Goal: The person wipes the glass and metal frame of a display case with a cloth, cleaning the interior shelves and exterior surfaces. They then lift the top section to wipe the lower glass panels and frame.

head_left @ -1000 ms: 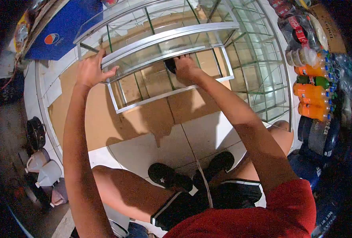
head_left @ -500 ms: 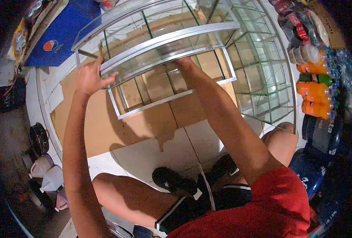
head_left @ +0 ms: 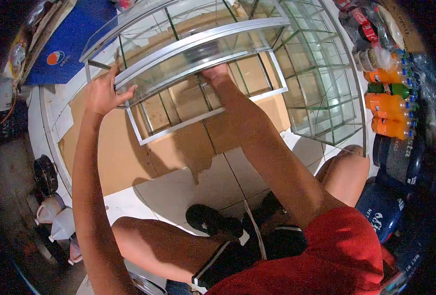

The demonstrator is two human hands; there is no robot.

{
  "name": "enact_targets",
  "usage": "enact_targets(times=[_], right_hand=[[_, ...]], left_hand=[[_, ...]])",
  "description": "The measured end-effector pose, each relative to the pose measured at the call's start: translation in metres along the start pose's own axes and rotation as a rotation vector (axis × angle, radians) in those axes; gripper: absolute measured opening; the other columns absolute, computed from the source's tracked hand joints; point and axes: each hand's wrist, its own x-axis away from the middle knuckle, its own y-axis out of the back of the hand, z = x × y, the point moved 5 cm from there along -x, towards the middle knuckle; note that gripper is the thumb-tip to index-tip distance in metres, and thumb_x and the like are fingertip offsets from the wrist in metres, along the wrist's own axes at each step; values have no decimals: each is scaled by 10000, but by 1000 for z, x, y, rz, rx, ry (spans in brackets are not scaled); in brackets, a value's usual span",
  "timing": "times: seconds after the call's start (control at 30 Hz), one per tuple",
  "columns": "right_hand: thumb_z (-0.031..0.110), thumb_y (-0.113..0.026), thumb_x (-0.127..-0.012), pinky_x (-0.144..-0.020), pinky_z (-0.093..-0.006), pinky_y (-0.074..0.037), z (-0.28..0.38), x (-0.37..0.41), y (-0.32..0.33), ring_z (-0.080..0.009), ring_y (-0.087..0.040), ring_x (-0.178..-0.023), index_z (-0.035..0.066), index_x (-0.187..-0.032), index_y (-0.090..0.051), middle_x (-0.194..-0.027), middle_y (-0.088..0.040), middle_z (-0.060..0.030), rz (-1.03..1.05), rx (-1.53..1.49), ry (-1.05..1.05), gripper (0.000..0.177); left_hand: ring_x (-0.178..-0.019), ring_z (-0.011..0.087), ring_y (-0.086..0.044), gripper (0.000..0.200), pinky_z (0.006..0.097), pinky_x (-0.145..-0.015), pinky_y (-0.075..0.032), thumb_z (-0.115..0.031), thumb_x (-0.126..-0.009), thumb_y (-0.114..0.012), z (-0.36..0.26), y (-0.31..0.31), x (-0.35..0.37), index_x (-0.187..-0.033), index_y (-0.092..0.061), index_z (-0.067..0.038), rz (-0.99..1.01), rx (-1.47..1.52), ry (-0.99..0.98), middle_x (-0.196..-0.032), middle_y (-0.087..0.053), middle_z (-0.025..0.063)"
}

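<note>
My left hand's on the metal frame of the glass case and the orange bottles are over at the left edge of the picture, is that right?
Not quite: the head view shows the orange bottles toward the right edge. Your left hand is on the metal frame, as you said.

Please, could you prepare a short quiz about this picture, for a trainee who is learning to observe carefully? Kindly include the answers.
1. Multiple choice: what does the left hand hold?
a) a white jug
b) the edge of the metal-framed glass case
c) a black shoe

2. True or false: in the picture, the green bottle lies between orange bottles.

3. Open question: which hand has its fingers hidden from the camera?

Key: 1. b. 2. True; orange ones show above and below it. 3. The right hand; it reaches in at the case's frame, so its grip cannot be told.
</note>
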Motion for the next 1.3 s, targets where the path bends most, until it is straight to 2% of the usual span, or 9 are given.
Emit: enact_targets(times=[0.17, 0.23, 0.27, 0.6, 0.67, 1.0, 1.07, 1.23, 1.3], right_hand=[[361, -307, -931, -1071, -405, -268, 8, -12, 19, -257, -412, -1209, 94, -1277, -449, -1322, -458, -96, 423, 1219, 629, 460], [367, -312, -928, -1054, -404, -294, 0, -5, 9, -264, -443, -1173, 94, -1251, -476, -1293, -486, -97, 146, 48, -107, 453], [358, -320, -925, -1031, -410, -322, 4, 5, 5, -266, -477, -1130, 91, -1216, -504, -1249, -523, -94, -82, -31, -65, 435], [355, -434, -885, -975, -443, -373, 6, -14, 55, -272, -507, -1074, 98, -1158, -543, -1187, -561, -95, 241, 330, -3, 390], [368, -435, -886, -970, -447, -379, 1, 11, -10, -275, -509, -1069, 103, -1136, -560, -1162, -573, -95, 295, -189, -157, 385], [240, -510, -869, -899, -403, -443, 2, 28, -30, -255, -566, -964, 49, -1106, -558, -1092, -595, -95, 102, -220, 113, 308], [46, -583, -783, -860, -336, -461, 11, 50, -50, -204, -558, -957, 34, -1084, -543, -1016, -599, -85, 175, 631, 770, 304], [2, -684, -653, -808, -293, -480, 11, 73, -37, -164, -572, -896, 8, -1063, -531, -980, -597, -55, 180, 598, 558, 438], [217, -550, -834, -772, -342, -496, 19, 115, -52, -269, -593, -818, 68, -1075, -556, -916, -615, -82, -168, 1419, 824, 284]], left_hand=[[-696, 319, -642, 641, 404, -608, -508, -523, -661, -682, -2, 2, 0, -1092, -551, -68, -4, -10, 0, -778, -653, 170], [-700, 319, -644, 633, 402, -610, -510, -524, -663, -682, 0, 1, 0, -1080, -551, -67, 12, -27, 3, -783, -655, 171], [-704, 318, -646, 626, 401, -613, -511, -525, -664, -682, -2, 1, -1, -1069, -551, -66, 28, -44, 8, -789, -657, 171], [-705, 318, -649, 610, 401, -609, -510, -533, -667, -681, -3, 2, 0, -1038, -551, -67, -3, -39, 4, -785, -658, 171], [-704, 318, -648, 594, 402, -609, -509, -531, -668, -680, -3, 2, 0, -1025, -547, -75, 7, -51, 11, -779, -657, 166], [-693, 321, -642, 571, 412, -602, -504, -530, -672, -671, -8, 8, 0, -1008, -535, -89, 20, -57, 29, -749, -651, 147], [-687, 320, -641, 583, 412, -609, -506, -544, -672, -667, -9, 9, -1, -1014, -540, -89, 6, -54, 16, -745, -649, 155], [-683, 323, -641, 631, 419, -612, -507, -567, -672, -659, 2, -1, -1, -1059, -544, -82, 36, -41, 26, -736, -647, 166], [-684, 323, -642, 651, 421, -612, -508, -572, -672, -658, 2, -3, -1, -1081, -544, -79, 61, -45, 39, -734, -647, 169]])
